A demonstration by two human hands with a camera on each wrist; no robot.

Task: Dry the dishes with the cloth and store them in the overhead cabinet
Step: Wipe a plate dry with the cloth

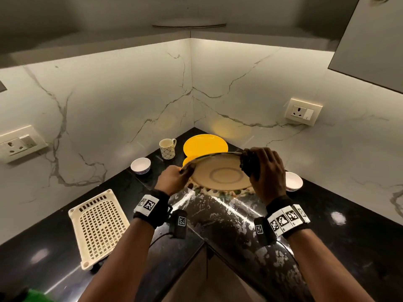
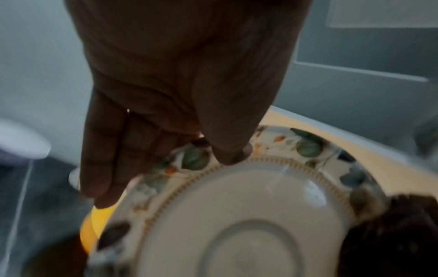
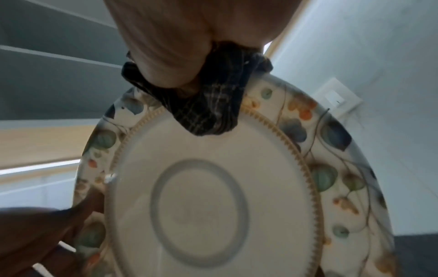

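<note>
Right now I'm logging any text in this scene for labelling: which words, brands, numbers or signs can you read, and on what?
No readable words, brands or numbers.
Wristbands: black-and-white square code tags only, no letters.
Plate: leaf pattern, no text visible.
Mug: dot pattern, no text.
Wall sockets: one small mark, too small to read.

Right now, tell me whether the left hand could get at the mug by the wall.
Probably not yet: the left hand grips the patterned plate while the right hand wipes it with the cloth. The path to the mug looks open.
</note>
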